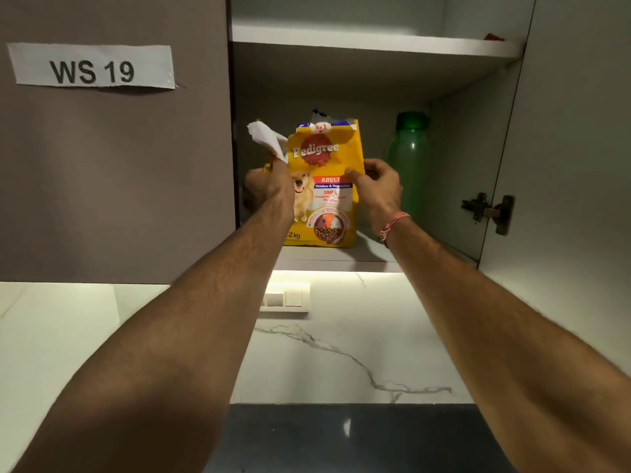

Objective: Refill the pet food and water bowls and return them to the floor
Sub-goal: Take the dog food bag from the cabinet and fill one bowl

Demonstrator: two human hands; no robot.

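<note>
Both hands grip the bag (326,186): the left hand (269,186) wraps its left edge, the right hand (377,186) pinches its right edge (top torn open). The bag stands upright on the cabinet shelf (341,259); a green bottle (408,165) stands just right of the right hand.

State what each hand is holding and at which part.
Both hands grip the yellow pet food bag standing on the cabinet shelf: the left hand at its left edge, the right hand at its right edge, about mid-height.
</note>
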